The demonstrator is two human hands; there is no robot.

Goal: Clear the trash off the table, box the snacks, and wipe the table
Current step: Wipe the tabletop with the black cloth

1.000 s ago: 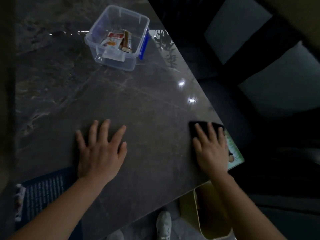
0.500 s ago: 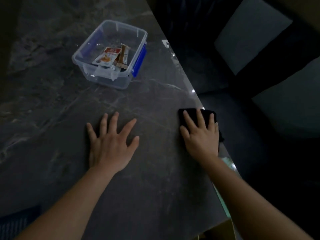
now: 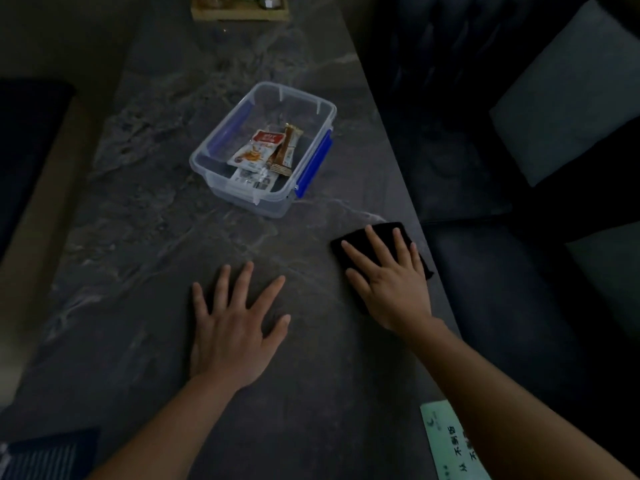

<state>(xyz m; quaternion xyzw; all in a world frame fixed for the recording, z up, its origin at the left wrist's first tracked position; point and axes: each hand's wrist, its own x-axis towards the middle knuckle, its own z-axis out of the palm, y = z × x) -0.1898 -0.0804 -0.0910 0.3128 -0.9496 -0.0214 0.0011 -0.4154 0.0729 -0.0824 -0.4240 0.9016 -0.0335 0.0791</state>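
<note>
We are pressing our right hand [image 3: 391, 282], fingers spread flat, on a soft black cloth [image 3: 353, 242] at the marbled worktop [image 3: 138, 237] edge; our left hand [image 3: 232, 334] is lying splayed, empty. The clear rectangular box [image 3: 304, 105] is holding snack packets [image 3: 256, 150] beyond, running diagonally.

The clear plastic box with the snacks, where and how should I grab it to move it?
Take the clear box by its two long rims beside the blue latches, a hand on each side. It has no lid, so keep it level; the rim lip gives purchase.

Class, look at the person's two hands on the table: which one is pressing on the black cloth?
The right hand, near the table's right edge, lies flat on the black cloth. The left hand rests on bare tabletop.
</note>
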